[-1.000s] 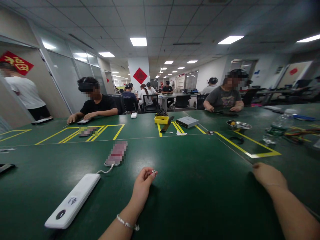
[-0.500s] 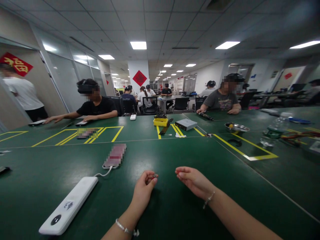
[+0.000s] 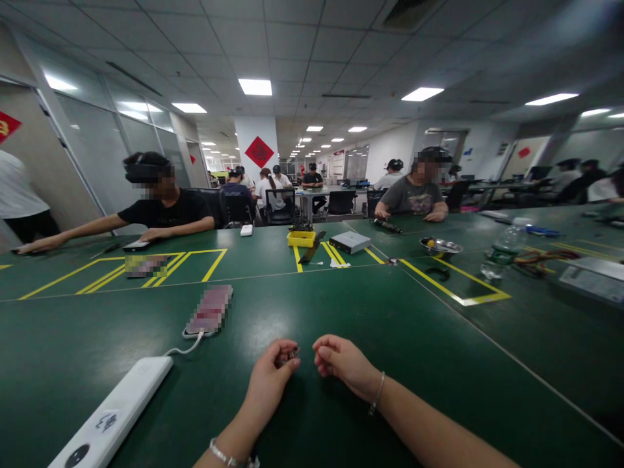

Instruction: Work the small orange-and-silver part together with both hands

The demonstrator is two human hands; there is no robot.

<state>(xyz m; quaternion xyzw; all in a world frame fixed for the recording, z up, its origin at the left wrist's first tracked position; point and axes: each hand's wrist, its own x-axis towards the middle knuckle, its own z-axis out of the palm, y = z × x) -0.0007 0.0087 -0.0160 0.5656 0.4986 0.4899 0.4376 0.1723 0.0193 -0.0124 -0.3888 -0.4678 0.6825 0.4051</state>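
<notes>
Just above the green table [image 3: 312,296], my left hand [image 3: 270,374] is closed, its thumb and fingers pinching a small shiny metal piece [image 3: 293,353], too small to name. Close on its right, a short gap apart, my right hand [image 3: 344,364] has its fingers curled in and the thumb against them. What it holds, if anything, is hidden by the fingers. To the left of my hands lies a phone [image 3: 209,311], joined by a white cable [image 3: 186,351] to a white power bank [image 3: 114,411].
Farther back stand a yellow tray [image 3: 301,239] with black cables, a grey box [image 3: 350,242] and a metal bowl [image 3: 441,247]. At right are a plastic bottle [image 3: 504,250] and a silver box [image 3: 592,281]. Two people sit across the table.
My right hand has moved left towards my left hand, and its fingers have curled in more. The left hand keeps its pinch on the metal piece. The view has turned slightly right.
</notes>
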